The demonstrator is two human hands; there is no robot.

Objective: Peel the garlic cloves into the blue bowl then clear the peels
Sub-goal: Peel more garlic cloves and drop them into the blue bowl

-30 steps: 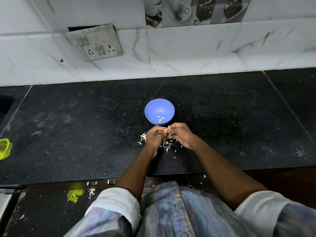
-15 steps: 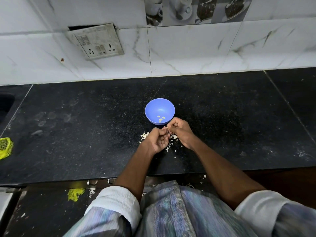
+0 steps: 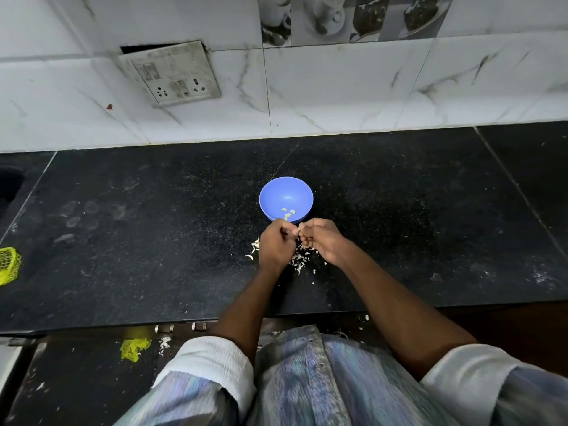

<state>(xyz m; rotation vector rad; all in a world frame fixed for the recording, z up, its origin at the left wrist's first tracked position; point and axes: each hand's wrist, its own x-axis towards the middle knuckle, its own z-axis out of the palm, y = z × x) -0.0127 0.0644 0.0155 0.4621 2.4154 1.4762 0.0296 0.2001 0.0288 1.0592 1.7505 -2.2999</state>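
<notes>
Here the left hand [image 3: 276,245] and the right hand [image 3: 322,238] meet fingertip to fingertip just in front of the blue bowl [image 3: 286,198], fingers curled and pinching something small between them that is too hidden to name or to tell which way its long axis runs. The bowl stands upright on the black desk [image 3: 123,241], mouth up, with a few pale peeled garlic cloves [image 3: 288,213] lying in its bottom. White peels [image 3: 299,261] lie scattered on the desk beneath and beside the hands.

Blue bowl [image 3: 285,195] upright, peeled cloves [image 3: 288,213] inside; peels [image 3: 299,259] scattered beside.
</notes>
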